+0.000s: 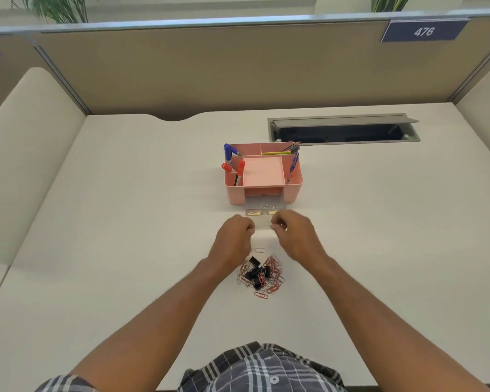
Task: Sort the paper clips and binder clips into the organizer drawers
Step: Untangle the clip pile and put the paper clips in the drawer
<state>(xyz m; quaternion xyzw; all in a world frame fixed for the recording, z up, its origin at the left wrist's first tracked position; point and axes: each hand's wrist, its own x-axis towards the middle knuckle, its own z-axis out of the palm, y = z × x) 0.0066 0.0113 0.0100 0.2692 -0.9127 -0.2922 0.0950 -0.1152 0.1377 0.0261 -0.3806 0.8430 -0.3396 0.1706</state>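
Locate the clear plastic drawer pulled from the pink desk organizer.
In the head view, the clear plastic drawer sits centre-frame on the white desk, just before the pink organizer, gripped by the left hand and right hand.

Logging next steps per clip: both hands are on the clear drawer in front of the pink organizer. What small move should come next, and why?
Probably set the clear drawer down on the desk and let go. Both the left hand and right hand grip its ends, it looks nearly empty, and the clip pile lies unsorted just behind them.
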